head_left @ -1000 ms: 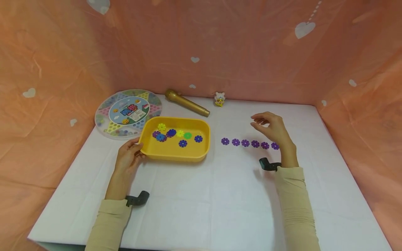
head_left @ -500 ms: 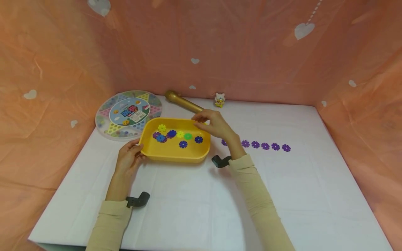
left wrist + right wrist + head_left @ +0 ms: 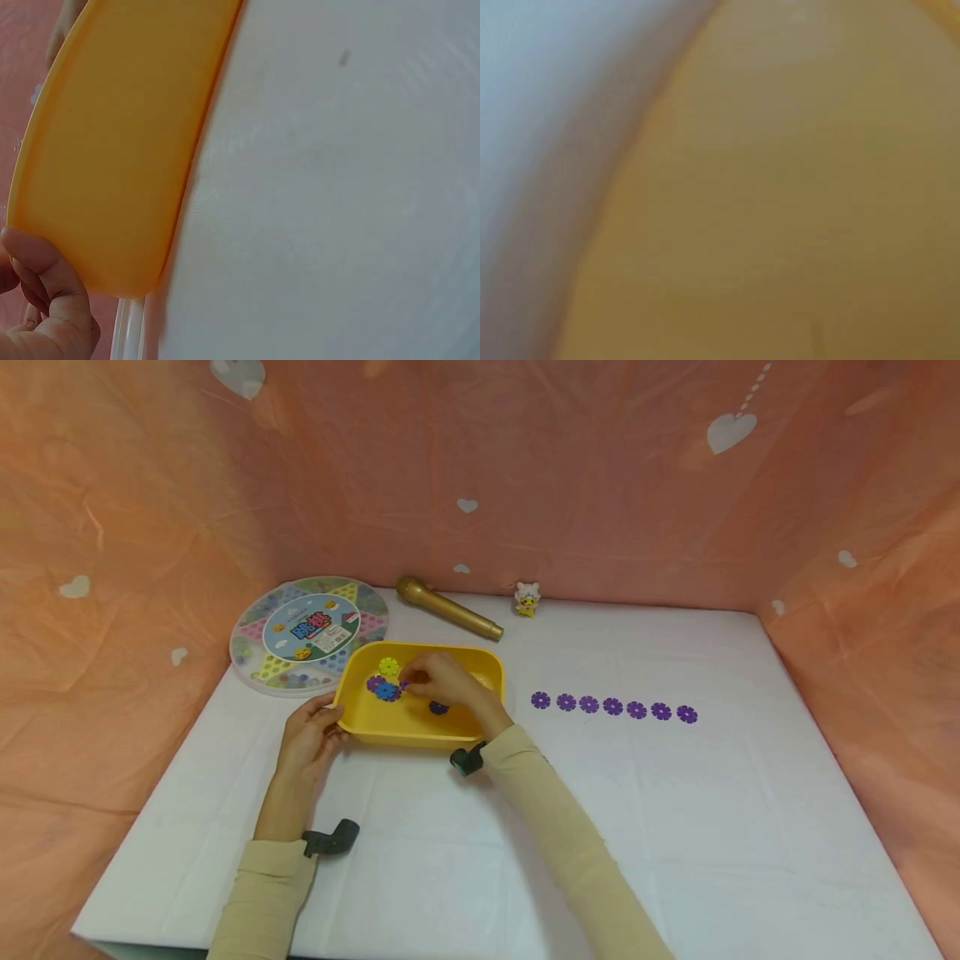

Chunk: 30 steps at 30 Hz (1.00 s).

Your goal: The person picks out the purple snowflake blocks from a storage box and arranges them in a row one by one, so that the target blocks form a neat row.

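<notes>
My left hand [image 3: 303,742] grips the left end of a yellow plastic basin [image 3: 408,737], thumb at the rim, also seen in the left wrist view on the basin wall [image 3: 120,150]. Inside the basin my right hand [image 3: 446,681] reaches down, its thumb and index fingertips together at a purple snowflake disc [image 3: 403,687]. Close by lie a blue disc [image 3: 385,692], another purple disc [image 3: 375,683] and a yellow disc [image 3: 388,667]. A dark blue disc [image 3: 438,707] shows below the hand, which hides other discs. In the right wrist view only the blurred basin [image 3: 765,210] appears.
To the right, a row of several purple discs [image 3: 612,706] runs across the white tabletop [image 3: 675,827]. Behind the basin lie a gold toy microphone [image 3: 450,608] and a round Chinese checkers set [image 3: 262,672]. A small figurine [image 3: 527,599] stands near the back edge.
My right hand has moved left from above the row of purple discs, over the basin's rim and down among the discs inside. The left hand stays on the basin.
</notes>
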### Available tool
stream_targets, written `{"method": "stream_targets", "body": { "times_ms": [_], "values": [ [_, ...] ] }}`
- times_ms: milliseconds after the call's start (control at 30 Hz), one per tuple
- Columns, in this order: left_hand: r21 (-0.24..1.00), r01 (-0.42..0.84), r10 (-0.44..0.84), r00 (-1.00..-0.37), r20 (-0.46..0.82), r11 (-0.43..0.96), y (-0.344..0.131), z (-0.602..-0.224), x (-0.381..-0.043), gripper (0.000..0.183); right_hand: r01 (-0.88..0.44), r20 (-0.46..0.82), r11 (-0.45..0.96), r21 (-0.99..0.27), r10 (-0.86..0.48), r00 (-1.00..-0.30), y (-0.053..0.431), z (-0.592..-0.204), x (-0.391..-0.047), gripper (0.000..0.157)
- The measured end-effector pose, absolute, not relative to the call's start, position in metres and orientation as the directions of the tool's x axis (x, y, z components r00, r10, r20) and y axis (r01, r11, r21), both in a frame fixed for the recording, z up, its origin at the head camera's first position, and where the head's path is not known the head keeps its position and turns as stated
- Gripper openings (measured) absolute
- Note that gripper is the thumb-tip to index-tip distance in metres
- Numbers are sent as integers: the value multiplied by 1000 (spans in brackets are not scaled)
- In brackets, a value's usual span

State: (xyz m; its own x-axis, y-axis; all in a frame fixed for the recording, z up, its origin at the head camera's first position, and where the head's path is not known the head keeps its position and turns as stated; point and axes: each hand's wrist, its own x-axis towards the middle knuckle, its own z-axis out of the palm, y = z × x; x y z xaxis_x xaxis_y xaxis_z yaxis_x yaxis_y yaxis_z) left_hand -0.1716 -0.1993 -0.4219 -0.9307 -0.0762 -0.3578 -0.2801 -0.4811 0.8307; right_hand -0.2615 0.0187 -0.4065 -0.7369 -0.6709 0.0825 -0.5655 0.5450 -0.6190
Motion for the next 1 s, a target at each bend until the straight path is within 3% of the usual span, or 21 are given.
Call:
{"method": "stream_targets", "body": {
  "times_ms": [267,467,1000],
  "values": [
    [831,-259,-86,-936,-343,-492,-200,-422,-171,16,-516,38,604,-607,-626,-779,-6,-416,-263,39],
    [828,-279,-88,-927,-364,-486,-198,-423,-172,17,-582,23,657,-480,-653,-757,-15,-423,-264,37],
    [843,-282,-104,-925,-365,-458,-196,-421,-172,22,-623,6,688,-373,-669,-743,-22,-427,-260,36]
  ]
}}
